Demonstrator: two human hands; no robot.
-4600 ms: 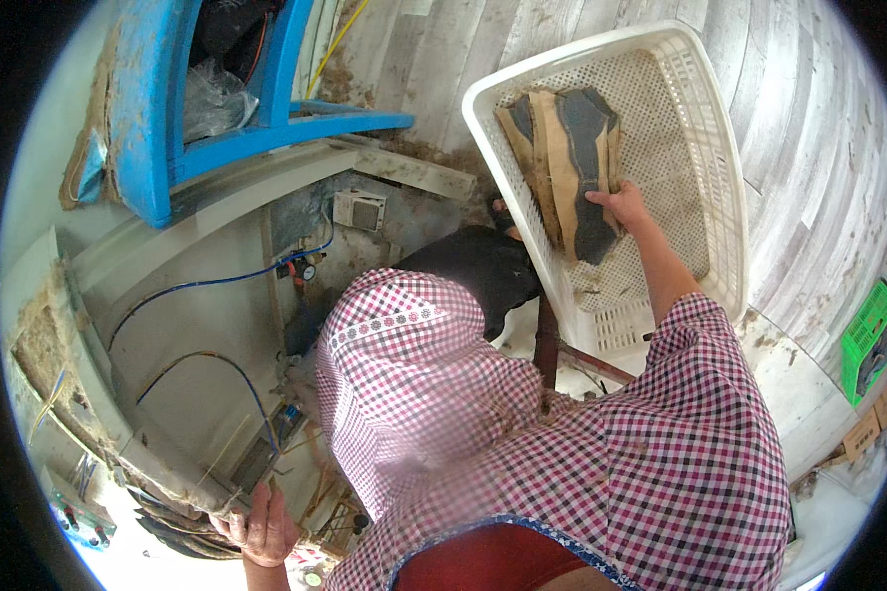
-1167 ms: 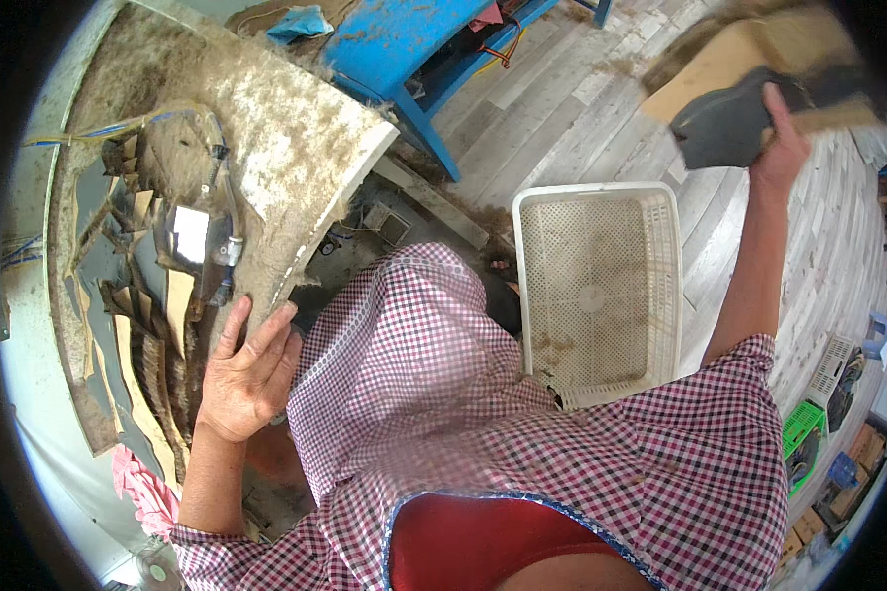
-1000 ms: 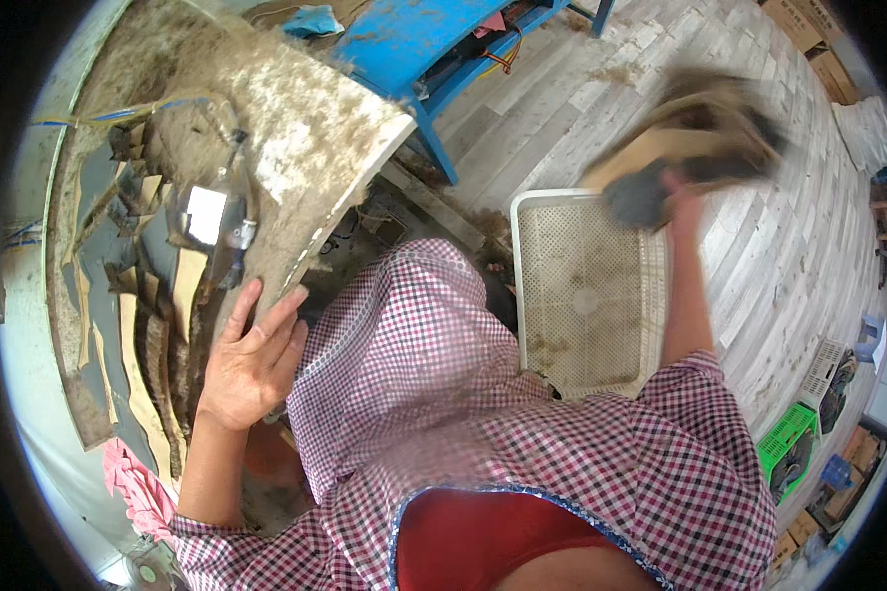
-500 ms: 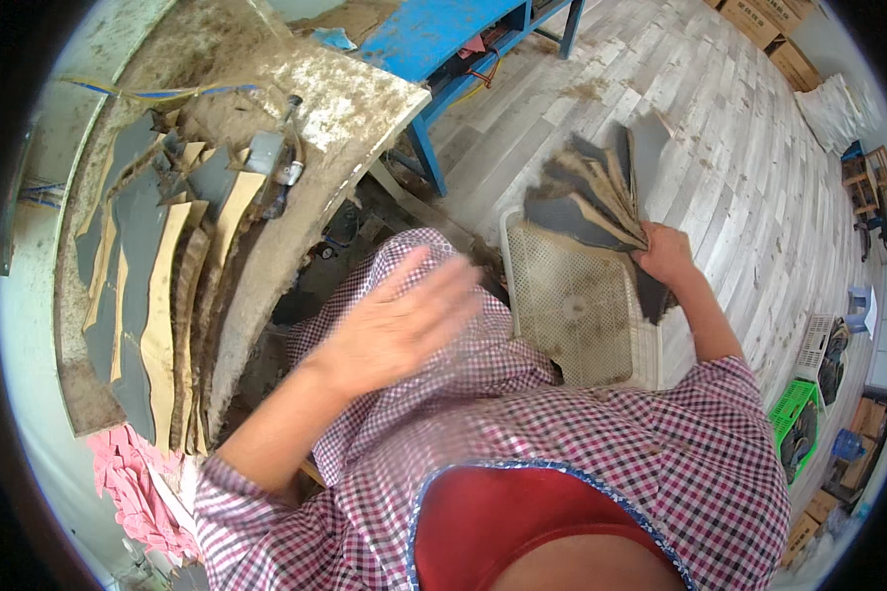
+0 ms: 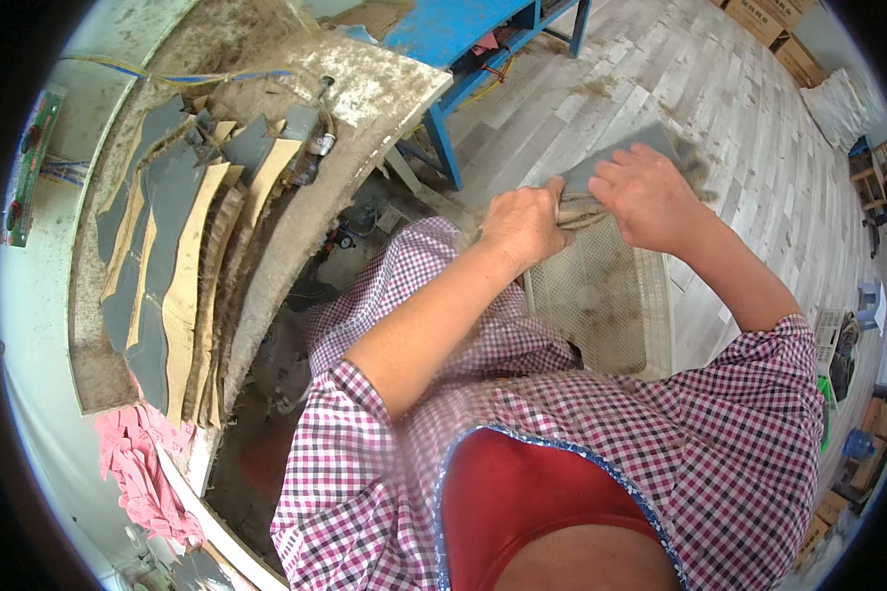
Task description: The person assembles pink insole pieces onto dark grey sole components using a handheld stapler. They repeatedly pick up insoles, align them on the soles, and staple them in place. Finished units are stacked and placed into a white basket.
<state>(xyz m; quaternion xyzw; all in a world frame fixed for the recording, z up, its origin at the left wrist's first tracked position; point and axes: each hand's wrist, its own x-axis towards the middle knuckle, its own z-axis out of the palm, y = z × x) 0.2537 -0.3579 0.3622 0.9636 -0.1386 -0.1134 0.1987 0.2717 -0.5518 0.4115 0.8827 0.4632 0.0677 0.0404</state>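
Both my hands grip a bundle of dark grey, tan-backed cut pieces [image 5: 626,148], which look like leather. My left hand [image 5: 524,225] closes on the bundle's left end, and my right hand [image 5: 648,197] wraps round it further right. The bundle is held over the far part of a cream plastic mesh basket [image 5: 668,325], apart from the mesh. On the dusty workbench to my left lies a large fanned stack of similar grey and tan pieces [image 5: 172,261].
A small metal fitting [image 5: 322,145] with a cable sits on the workbench [image 5: 384,98]. A blue table [image 5: 443,39] stands beyond it. Pink cloth [image 5: 143,473] hangs at the lower left. Cardboard boxes [image 5: 796,59] and a white sack [image 5: 840,110] line the far right.
My left hand has moved right and taken hold of the bundle. My right hand has shifted slightly up, and the fanned pieces are now gathered together between both hands.
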